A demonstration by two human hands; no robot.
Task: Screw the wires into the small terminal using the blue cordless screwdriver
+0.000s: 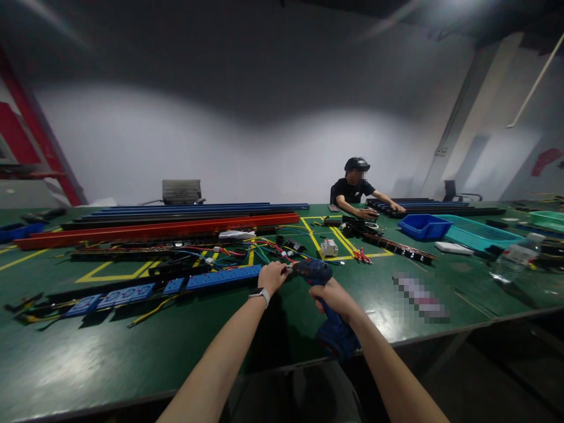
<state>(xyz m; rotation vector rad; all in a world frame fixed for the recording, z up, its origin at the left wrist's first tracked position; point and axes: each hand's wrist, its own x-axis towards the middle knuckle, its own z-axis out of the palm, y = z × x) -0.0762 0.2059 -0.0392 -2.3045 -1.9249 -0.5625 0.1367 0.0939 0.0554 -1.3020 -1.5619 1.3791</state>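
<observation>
My right hand [337, 298] is wrapped round the handle of a blue cordless drill [314, 271], which points left. My left hand [272, 278], with a watch [259, 294] on its wrist, has its fingers closed at the drill's tip. What those fingers pinch is too small to make out. Beside the left hand is the right end of a long power strip with blue socket modules [224, 277]. A yellow wire [154, 311] sticks out from the strip's near side.
Behind the strip lie colored wires [264, 249], a red rail [154, 229] and a white breaker-like part [328, 248]. Blue [423, 226] and teal bins [476, 232] and a plastic bottle [515, 258] stand right. A person [355, 191] works across the green table [185, 364].
</observation>
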